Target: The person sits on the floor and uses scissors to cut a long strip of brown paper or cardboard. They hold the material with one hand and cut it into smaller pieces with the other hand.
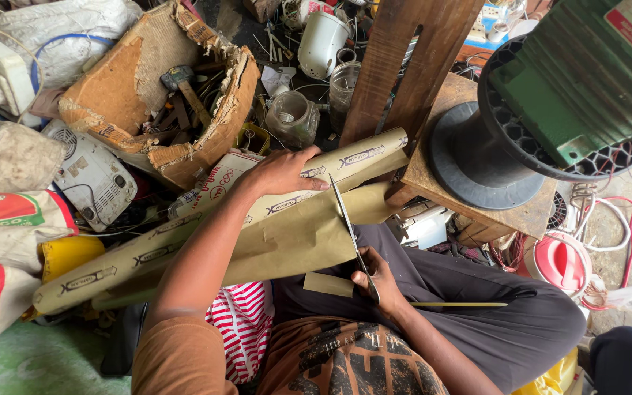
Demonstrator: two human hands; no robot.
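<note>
The person is sitting cross-legged on the floor and is working on a long roll of tan paper [184,245] that is lying across the lap, going from the lower left up toward the wooden stool at the right. The left hand [283,172] is pressing down flat on the upper part of the roll, the fingers spread out and resting on the paper, so this hand is not gripping anything but only holding the roll steady. The right hand [378,281] is closed around the handles of a pair of scissors [349,234], and the thin blades are pointing up and away from the body, lying on the loose sheet of the paper just beside the left hand. A small cut piece of paper [328,284] is lying on the dark trousers, touching the right hand's side. A thin yellow stick [459,304] is resting on the right knee. Behind the roll, a torn cardboard box [133,80] is holding a hammer [184,88] and other tools. At the right, a black plastic spool [491,157] is standing on the wooden stool [510,216], under a green machine part [572,80].
</note>
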